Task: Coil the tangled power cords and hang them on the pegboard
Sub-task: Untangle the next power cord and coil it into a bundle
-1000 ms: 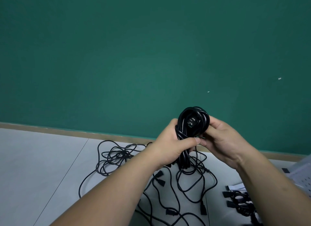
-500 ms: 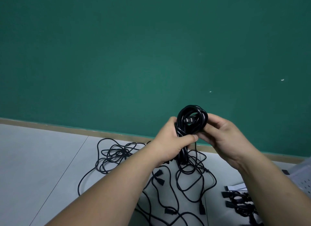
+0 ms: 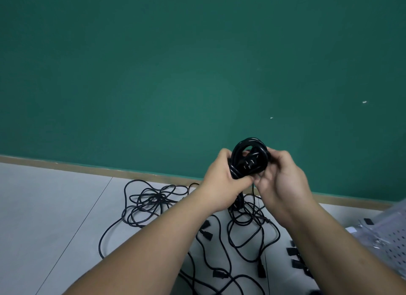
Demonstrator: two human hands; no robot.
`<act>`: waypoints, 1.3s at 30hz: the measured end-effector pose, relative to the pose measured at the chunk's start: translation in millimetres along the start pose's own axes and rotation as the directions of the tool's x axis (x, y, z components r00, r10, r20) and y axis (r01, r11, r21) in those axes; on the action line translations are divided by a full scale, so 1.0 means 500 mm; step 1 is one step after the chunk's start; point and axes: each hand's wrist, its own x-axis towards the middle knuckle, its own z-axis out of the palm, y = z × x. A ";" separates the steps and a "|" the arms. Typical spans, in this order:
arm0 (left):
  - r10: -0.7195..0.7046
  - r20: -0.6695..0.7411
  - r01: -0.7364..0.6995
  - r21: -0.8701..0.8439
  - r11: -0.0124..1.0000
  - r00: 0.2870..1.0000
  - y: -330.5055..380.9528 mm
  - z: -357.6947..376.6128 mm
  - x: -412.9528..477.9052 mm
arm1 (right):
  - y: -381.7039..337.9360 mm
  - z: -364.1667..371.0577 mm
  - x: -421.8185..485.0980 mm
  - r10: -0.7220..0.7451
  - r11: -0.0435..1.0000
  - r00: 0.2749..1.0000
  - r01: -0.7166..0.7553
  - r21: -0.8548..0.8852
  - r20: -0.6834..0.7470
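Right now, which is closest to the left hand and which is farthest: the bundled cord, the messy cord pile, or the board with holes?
1. The bundled cord: gripped by the left hand, held up in front of the wall.
2. The messy cord pile: on the floor, down to the left.
3. The board with holes: far right edge, past the right hand.

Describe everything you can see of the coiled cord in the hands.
The coil is a black, glossy, rubber-looking cord wound into a tight round bundle, held before the green wall. Its plug sits in the middle, metal prongs facing the camera. The left hand grips its left side, the right hand its right. Some cord hangs below.
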 end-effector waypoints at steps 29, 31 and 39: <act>0.195 -0.205 -0.091 0.429 0.899 0.959 -0.010 0.015 -0.003 | -0.001 0.001 -0.040 -0.557 -0.020 0.773 0.353 -0.935 0.304; 0.232 -0.194 -0.112 0.487 0.866 0.953 -0.011 0.018 -0.005 | -0.002 -0.002 -0.038 -0.549 0.079 0.802 0.330 -0.941 0.235; 0.086 -0.108 -0.040 0.373 0.927 0.990 -0.011 0.013 0.000 | -0.003 -0.012 -0.026 -0.460 0.288 0.865 0.358 -0.888 0.199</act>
